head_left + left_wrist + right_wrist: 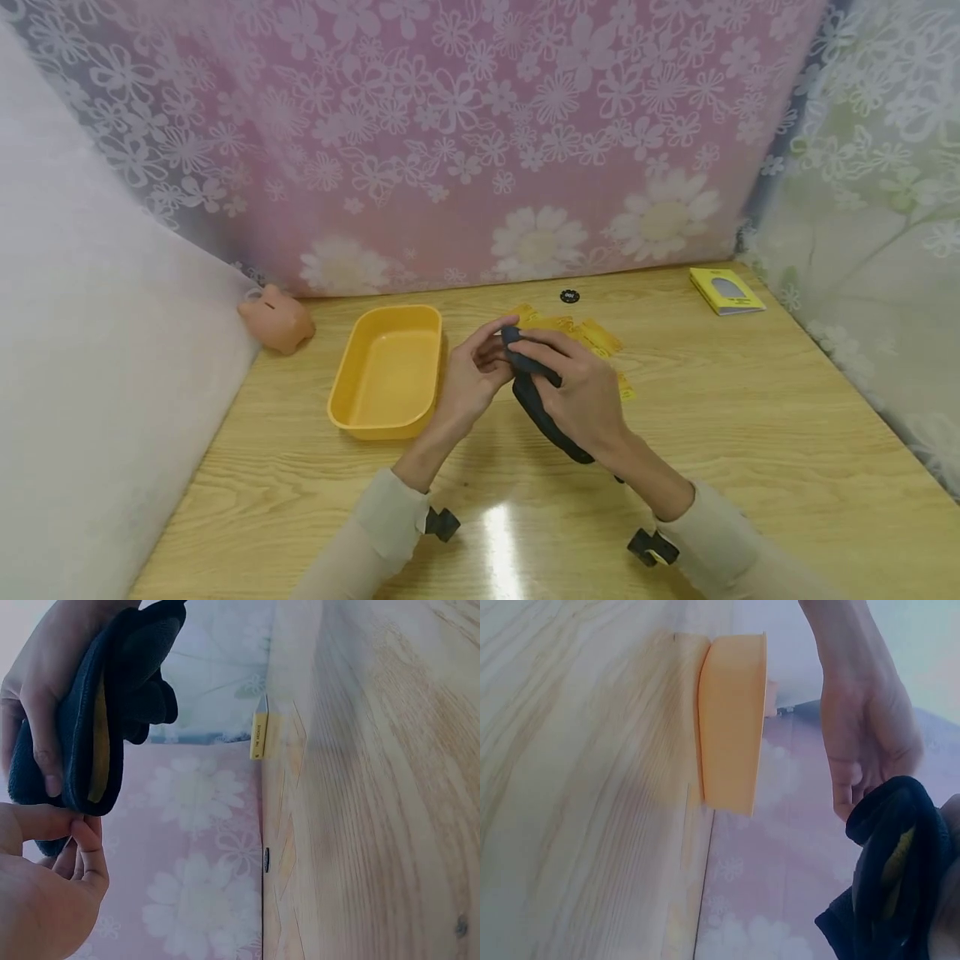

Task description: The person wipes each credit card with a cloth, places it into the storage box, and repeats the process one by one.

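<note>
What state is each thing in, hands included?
Dark fabric item: off the table, mouth open.
Right hand: gripping that item.
Left hand: fingers bent at the item's edge; pinch unclear.
Yellow tray: upright, open-topped.
Piggy bank: upright, slot up.
Black poker chip: lying flat.
Yellow slips: spread out, partly hidden.
Yellow booklet: lying flat.

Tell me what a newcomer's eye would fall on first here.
Probably the pink curtain across the back, then the yellow tub left of centre on the table. The dark cloth that the left hand and right hand hold stands out too, and a piggy bank sits at the far left corner.
</note>
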Tool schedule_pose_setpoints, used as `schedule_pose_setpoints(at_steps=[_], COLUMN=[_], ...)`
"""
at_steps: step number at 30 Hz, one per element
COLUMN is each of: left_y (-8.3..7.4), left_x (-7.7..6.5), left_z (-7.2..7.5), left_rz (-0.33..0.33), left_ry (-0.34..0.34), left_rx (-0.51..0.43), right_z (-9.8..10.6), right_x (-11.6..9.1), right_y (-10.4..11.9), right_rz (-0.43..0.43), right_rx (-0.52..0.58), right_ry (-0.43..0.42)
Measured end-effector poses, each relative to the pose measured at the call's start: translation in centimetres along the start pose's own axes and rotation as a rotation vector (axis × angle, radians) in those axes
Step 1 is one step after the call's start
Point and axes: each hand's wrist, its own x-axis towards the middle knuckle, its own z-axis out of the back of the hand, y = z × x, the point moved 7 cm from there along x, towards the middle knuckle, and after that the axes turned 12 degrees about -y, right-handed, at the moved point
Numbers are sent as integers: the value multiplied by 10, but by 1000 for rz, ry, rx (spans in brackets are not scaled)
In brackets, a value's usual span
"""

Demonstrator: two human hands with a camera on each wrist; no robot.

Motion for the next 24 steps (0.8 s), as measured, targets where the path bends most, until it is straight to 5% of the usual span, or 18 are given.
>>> schedule_pose_setpoints(at_steps=[11, 24], left_y=[0, -5], left_x=[-1, 0], left_z=[4, 11], left_rz=[8, 68], left_ry=[-18, -47], left_rx=[-34, -90], right_z=[20, 51], right_x=[3, -1], right_y=[-16, -52], right_rz=[-10, -129], right_rx=[-59, -125], right_ry=[-55, -103])
